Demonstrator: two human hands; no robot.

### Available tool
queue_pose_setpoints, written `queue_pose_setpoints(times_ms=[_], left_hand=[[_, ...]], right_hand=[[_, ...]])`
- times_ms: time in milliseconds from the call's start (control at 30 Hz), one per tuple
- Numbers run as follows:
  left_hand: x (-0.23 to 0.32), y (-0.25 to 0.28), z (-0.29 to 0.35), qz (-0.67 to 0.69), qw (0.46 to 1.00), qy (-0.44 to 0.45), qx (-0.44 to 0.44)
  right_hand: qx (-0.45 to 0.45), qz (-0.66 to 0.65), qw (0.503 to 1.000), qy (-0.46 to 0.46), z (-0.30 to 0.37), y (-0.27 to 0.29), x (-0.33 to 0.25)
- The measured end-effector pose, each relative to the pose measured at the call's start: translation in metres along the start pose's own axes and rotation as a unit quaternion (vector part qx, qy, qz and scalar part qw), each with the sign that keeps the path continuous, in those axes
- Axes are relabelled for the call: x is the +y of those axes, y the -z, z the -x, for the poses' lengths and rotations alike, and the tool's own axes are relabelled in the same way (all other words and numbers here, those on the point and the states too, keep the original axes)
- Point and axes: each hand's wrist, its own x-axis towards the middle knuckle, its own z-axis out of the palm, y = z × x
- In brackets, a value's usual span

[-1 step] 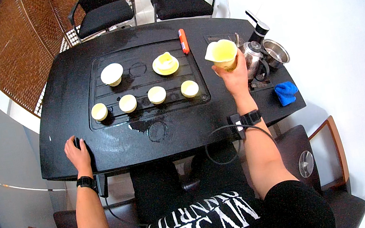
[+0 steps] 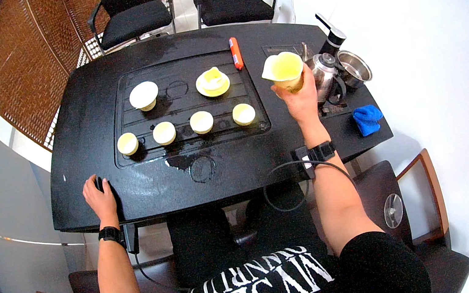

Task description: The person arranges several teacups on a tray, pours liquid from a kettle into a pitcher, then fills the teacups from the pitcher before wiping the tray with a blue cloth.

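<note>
My right hand (image 2: 301, 93) is closed around a pale fairness pitcher (image 2: 285, 68), held at the right side of the black table. Its spout points left, and the inside looks yellowish. On the table's near left part rests my left hand (image 2: 99, 194), fingers loosely bent, thumb apart, holding nothing. Several small pale teacups (image 2: 201, 122) stand in a row along the near side of the black tea tray (image 2: 191, 145). Behind them are a wide-rimmed white bowl (image 2: 144, 94) and a saucer (image 2: 214, 91) with a small pale piece on it, whose kind I cannot make out.
A red tube-shaped packet (image 2: 235, 53) lies at the tray's far right corner. Right of the pitcher stand a metal kettle (image 2: 326, 72) and a steel pot (image 2: 356, 66). A blue cloth (image 2: 368, 119) lies near the right edge. A black cable (image 2: 282, 207) loops by my right wrist.
My right hand and the pitcher have shifted very slightly to the left. My left hand and everything on the table stay in place.
</note>
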Motion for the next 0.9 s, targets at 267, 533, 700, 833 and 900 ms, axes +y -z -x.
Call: queue_pose_setpoints(times_ms=[267,533,700,833,900], left_hand=[[0.004,0.003,0.001,0.001,1.0,0.009,-0.001],[0.004,0.004,0.001,0.006,1.0,0.002,0.005],[0.003,0.004,0.001,0.008,1.0,0.0,0.007],[0.004,0.004,0.001,0.009,1.0,0.006,0.001],[0.004,0.004,0.001,0.009,1.0,0.009,0.002]], right_hand=[[-0.018,0.092,0.995,0.044,0.009,-0.002,-0.002],[-0.039,0.114,0.992,0.039,0.016,-0.003,-0.005],[-0.038,0.132,0.989,0.047,0.016,-0.003,-0.002],[-0.044,0.154,0.985,0.06,0.013,-0.001,0.003],[-0.046,0.151,0.985,0.065,0.012,0.0,0.005]])
